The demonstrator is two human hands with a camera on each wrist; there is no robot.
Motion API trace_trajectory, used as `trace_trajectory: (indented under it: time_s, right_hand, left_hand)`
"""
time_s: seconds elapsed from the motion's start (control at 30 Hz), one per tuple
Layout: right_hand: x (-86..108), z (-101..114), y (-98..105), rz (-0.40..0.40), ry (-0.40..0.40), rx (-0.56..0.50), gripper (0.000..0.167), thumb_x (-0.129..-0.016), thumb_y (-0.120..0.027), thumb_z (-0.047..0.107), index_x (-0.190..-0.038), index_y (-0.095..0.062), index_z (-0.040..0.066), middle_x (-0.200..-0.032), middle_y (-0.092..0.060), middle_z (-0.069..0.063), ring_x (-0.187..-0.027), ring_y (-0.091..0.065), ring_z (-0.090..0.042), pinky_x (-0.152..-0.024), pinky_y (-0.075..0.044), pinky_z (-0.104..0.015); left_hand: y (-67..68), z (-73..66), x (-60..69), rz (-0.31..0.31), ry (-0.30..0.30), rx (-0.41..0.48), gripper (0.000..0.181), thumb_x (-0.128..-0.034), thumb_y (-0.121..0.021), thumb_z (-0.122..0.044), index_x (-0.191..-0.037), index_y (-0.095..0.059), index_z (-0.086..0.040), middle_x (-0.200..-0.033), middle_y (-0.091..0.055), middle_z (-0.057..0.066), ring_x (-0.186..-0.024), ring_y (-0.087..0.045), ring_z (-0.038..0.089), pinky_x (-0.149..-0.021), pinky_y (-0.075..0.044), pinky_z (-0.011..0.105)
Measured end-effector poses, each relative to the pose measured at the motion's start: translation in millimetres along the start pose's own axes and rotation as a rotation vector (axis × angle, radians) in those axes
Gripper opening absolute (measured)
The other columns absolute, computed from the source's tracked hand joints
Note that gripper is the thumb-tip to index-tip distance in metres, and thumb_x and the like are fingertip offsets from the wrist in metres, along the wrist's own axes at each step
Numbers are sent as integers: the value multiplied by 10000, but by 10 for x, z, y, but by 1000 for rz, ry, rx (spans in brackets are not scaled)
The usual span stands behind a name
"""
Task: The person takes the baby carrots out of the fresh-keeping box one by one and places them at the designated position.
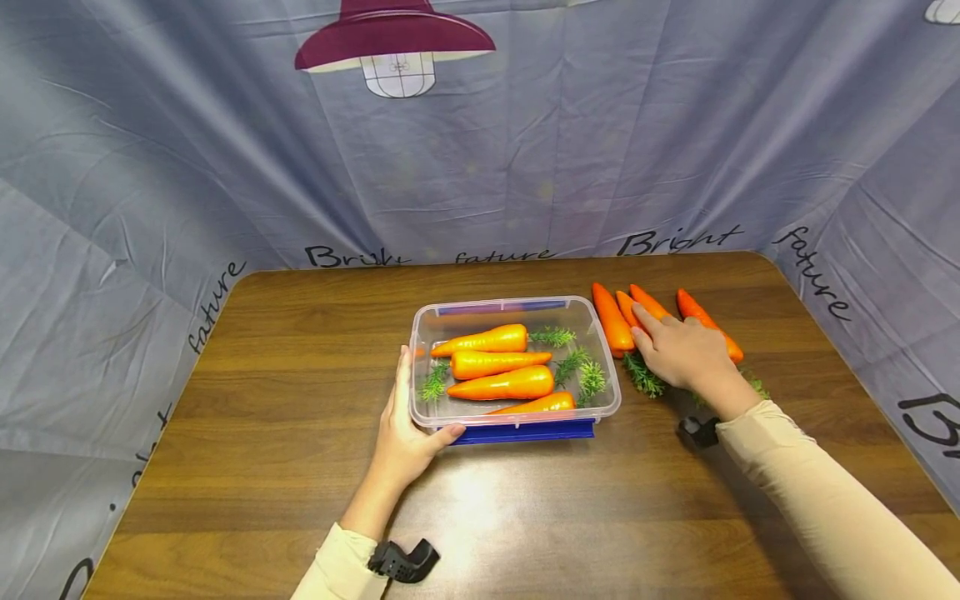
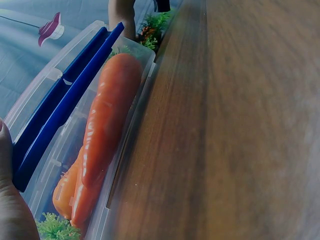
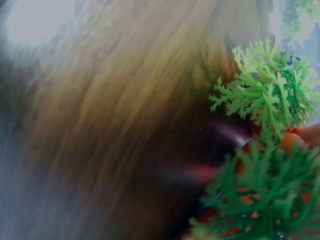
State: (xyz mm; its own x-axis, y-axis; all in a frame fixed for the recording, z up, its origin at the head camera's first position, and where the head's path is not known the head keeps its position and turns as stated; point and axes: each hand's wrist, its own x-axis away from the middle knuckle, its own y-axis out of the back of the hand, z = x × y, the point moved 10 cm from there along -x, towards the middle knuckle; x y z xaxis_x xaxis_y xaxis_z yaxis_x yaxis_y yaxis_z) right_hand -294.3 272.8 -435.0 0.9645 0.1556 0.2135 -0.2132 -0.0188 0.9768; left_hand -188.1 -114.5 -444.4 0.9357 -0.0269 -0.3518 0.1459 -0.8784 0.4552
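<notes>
My left hand (image 1: 405,442) holds a clear plastic container (image 1: 417,333) by its near left corner, its thumb by the blue latch (image 1: 525,432). Several orange carrots (image 1: 506,384) with green leafy tops lie inside; the left wrist view shows carrots (image 2: 112,105) through the wall. To the right, my right hand (image 1: 686,354) reaches over loose carrots (image 1: 611,321), its extended thumb and index finger touching a middle carrot (image 1: 626,305). The palm hides parts of these carrots. Leafy tops (image 3: 270,85) cover most of that hand in the right wrist view.
Beyond the right hand lies another carrot (image 1: 708,323). The brown wooden table (image 1: 300,375) ends at a grey-blue curtain (image 1: 525,167) behind and at both sides. Each wrist bears a black camera, one of them (image 1: 405,560) on the left.
</notes>
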Motion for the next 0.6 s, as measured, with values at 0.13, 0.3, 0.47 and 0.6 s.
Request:
trace_trajectory:
  time_s: [0.13,0.3,0.47,0.6]
  right_hand:
    - [-1,30,-1,8,6,15,629,-1048,-188,518,-1593,-224,206,-1545,-389,-225,-1224,-448,-589,-800,-444,-730]
    - [-6,42,14,2,12,39,612,-1054,-172,488,-1598,-195,210,-1540,-393,-231,-1256,-412,-607,-808,-442,-733]
    - [6,36,-7,43,0,59,616,-1050,-171,485,-1603,-165,214,-1563,-359,-222,-1305,-360,-610,-818,-441,-712]
    - [5,23,0,61,-10,68,614,-1047,-184,468,-1601,-179,202,-1563,-358,-222,-1310,-356,-597,-858,-426,-701]
  left_hand:
    - [5,4,-4,5,10,-12,1248,-679,-843,-599,-1614,-104,-227,-1675,-166,-7,-1476,-330,275,-1194,-272,305]
    - [20,-21,-21,-5,-3,-18,1243,-686,-760,-719,-1612,-118,-194,-1674,-175,17,-1478,-328,285,-1198,-281,356]
    - [21,-22,-15,-4,-5,-9,1249,-682,-758,-724,-1613,-116,-193,-1667,-200,67,-1471,-341,291,-1200,-288,355]
    - [12,-20,-6,0,-8,-3,1238,-685,-744,-738,-1614,-93,-242,-1659,-220,89,-1460,-359,304,-1189,-310,387]
